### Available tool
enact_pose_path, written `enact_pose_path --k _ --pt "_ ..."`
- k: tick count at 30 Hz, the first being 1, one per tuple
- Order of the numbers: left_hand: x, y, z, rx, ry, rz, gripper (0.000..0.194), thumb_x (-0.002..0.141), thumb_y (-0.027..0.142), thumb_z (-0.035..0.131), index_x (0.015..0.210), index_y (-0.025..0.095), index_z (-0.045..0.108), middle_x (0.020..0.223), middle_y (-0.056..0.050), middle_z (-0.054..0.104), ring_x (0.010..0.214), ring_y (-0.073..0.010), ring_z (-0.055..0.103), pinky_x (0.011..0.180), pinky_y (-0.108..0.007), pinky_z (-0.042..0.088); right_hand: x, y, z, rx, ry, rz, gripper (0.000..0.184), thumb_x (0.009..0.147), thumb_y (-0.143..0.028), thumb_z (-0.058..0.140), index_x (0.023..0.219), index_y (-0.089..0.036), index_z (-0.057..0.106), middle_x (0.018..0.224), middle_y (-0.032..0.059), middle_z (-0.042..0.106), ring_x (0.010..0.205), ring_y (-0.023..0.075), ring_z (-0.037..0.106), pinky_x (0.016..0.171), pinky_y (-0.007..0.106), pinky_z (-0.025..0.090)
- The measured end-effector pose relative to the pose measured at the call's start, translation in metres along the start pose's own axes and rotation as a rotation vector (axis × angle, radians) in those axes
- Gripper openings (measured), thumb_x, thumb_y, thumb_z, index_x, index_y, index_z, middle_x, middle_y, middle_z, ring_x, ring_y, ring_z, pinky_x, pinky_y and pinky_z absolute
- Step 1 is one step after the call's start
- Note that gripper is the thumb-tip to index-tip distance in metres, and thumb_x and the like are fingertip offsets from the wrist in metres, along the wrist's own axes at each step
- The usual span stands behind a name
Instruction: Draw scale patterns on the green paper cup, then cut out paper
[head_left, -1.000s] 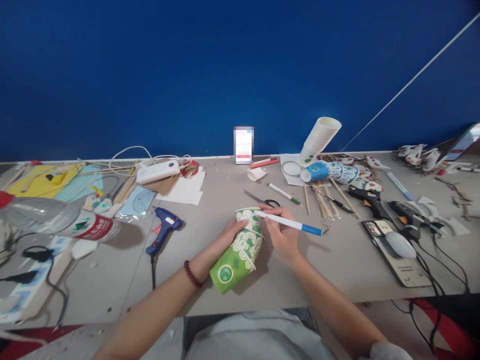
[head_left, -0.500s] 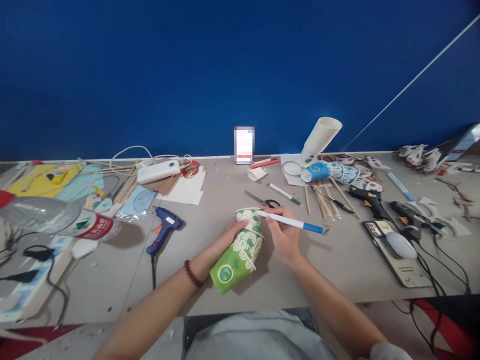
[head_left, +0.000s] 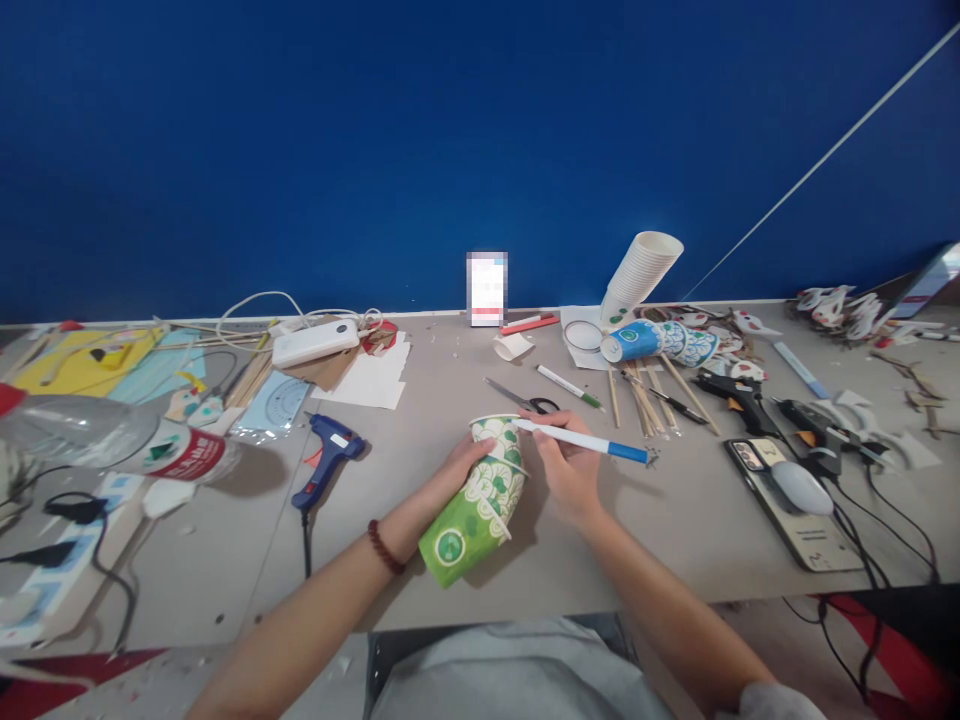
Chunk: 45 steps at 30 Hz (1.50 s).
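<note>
The left hand [head_left: 474, 462] holds a bent green-and-white paper-cup stack [head_left: 463, 540]; at its three o'clock, the right hand [head_left: 568, 478] pinches a slim white-and-blue plastic marker [head_left: 574, 439], best pressed lightly.

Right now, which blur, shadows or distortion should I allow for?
Head view: the upright white screen before the blue wall is pixelated; head view: the red-capped clear plastic bottle looks stretched near the left edge, casting a soft shadow on the grey table; head view: the right hand and blue-ended white marker look reasonably clear.
</note>
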<state>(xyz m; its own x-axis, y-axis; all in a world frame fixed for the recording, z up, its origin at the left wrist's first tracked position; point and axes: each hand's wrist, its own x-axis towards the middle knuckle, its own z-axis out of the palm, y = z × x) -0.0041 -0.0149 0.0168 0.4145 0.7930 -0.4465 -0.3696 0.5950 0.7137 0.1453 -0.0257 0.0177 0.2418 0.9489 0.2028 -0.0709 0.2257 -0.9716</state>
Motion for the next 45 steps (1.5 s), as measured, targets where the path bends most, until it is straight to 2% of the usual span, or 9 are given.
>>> enact_pose_path --k 23,40,45 --pt "-0.0019 0.0011 0.0019 -0.063 0.007 -0.041 0.052 0.071 0.035 0.067 0.117 0.013 0.056 0.084 -0.009 0.068 0.069 -0.0189 0.063 0.066 -0.030 0.047 0.0029 -0.0041 0.0001 0.017 0.027 0.043 0.005 0.078 -0.026 0.059 0.080 -0.022 0.059 0.089 0.0040 0.071 0.088 0.0222 0.067 0.081 0.040 0.052" --pt "-0.0044 0.0022 0.0022 -0.086 -0.044 -0.084 0.049 0.075 0.036 0.063 0.117 0.013 0.055 0.081 -0.010 0.070 0.062 -0.0189 0.064 0.063 -0.030 0.049 0.0044 -0.0045 -0.0004 0.079 0.016 0.020 0.003 0.078 -0.025 0.059 0.078 -0.023 0.057 0.068 -0.0002 0.066 0.088 0.0227 0.067 0.082 0.040 0.051" --pt "-0.0046 0.0036 0.0019 -0.077 -0.047 -0.068 0.049 0.073 0.037 0.064 0.115 0.012 0.056 0.082 -0.010 0.070 0.067 -0.0199 0.065 0.065 -0.030 0.049 0.0072 -0.0035 -0.0006 0.171 0.058 0.103 0.004 0.076 -0.025 0.060 0.076 -0.021 0.059 0.067 -0.0003 0.067 0.082 0.0217 0.068 0.079 0.038 0.051"
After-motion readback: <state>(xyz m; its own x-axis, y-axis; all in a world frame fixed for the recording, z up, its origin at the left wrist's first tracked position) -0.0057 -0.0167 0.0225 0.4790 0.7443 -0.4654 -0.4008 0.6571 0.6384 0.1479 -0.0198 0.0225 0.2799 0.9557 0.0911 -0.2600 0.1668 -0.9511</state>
